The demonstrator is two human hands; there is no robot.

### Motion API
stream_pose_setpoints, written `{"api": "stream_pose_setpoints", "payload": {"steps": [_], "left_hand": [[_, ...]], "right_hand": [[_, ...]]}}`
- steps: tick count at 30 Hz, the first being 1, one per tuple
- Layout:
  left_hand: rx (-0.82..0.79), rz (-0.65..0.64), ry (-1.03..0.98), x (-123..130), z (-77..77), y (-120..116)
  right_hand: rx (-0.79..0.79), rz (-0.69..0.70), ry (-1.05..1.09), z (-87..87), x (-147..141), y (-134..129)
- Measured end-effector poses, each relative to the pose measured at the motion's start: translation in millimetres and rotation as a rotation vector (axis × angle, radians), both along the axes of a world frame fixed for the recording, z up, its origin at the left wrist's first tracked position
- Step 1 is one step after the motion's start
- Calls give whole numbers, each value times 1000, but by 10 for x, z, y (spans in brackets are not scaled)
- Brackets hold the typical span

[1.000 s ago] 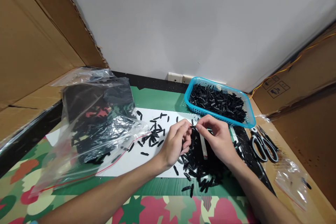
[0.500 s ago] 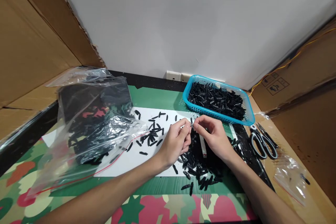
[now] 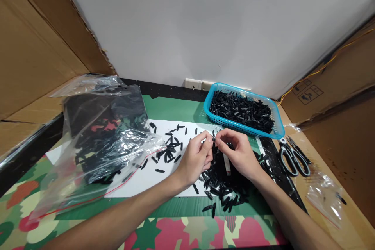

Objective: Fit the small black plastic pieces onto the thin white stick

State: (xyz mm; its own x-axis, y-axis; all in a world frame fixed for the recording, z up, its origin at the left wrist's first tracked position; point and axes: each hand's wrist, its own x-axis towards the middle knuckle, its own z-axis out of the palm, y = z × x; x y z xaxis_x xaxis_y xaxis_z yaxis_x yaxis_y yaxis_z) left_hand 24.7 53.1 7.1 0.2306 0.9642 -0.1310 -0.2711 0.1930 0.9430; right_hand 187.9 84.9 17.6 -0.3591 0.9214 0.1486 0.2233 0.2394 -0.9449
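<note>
Fingertips of my left hand (image 3: 197,157) and my right hand (image 3: 236,150) meet in a pinch above the sheet. Between them shows a small black piece (image 3: 213,140), held by both hands and mostly hidden by the fingers. Under and beside my right hand lies a heap of small black strip-like pieces (image 3: 215,187). A pale flat strip (image 3: 227,164) rests on that heap, partly covered by my right hand. Left of my left hand, more loose black pieces (image 3: 170,151) are scattered on a white sheet (image 3: 131,187).
A blue basket (image 3: 246,125) full of black pieces stands at the back right. Scissors (image 3: 293,160) and a small clear bag (image 3: 325,197) lie on cardboard at right. A large clear zip bag (image 3: 111,140) holding black pieces covers the left. Behind rises a white wall (image 3: 205,27).
Both hands stay in nearly the same place. The right fingers have shifted slightly around the small piece at the fingertips. The rest looks the same.
</note>
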Motion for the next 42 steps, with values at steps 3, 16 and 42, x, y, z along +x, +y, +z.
{"api": "stream_pose_setpoints", "payload": {"steps": [3, 16, 42], "left_hand": [[4, 0, 4, 1, 3, 1], [21, 3, -43, -18, -10, 15], [-493, 88, -776, -258, 174, 165]], "right_hand": [[6, 2, -8, 9, 6, 1], [525, -54, -287, 100, 75, 38], [1221, 250, -381, -43, -196, -144]]}}
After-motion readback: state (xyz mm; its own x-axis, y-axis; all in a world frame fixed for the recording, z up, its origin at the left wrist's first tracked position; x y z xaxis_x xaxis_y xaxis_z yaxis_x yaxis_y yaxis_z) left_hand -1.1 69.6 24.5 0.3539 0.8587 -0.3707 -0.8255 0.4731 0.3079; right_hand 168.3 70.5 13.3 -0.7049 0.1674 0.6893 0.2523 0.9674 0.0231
